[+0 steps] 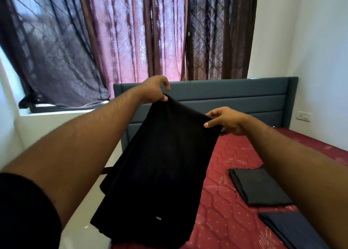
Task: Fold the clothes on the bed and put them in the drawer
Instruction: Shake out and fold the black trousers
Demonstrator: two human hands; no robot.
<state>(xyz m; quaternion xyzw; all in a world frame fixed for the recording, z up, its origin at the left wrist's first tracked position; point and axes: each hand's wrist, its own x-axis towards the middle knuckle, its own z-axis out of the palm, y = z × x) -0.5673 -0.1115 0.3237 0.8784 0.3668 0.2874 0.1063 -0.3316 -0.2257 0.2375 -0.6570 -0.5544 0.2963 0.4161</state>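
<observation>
A single wide-angle camera, riding on the person's head, is looking forward and slightly down along both outstretched forearms, so the left hand (156, 88) and right hand (224, 119) are sitting close to the lens near the middle of the frame. It is standing at the side of the bed (226, 201) and facing toward the headboard (235, 98) and the curtains (131, 32) behind it, with the wide lens bending the wall (320, 51) and window edges at the margins. No second view is sharing the scene.
</observation>
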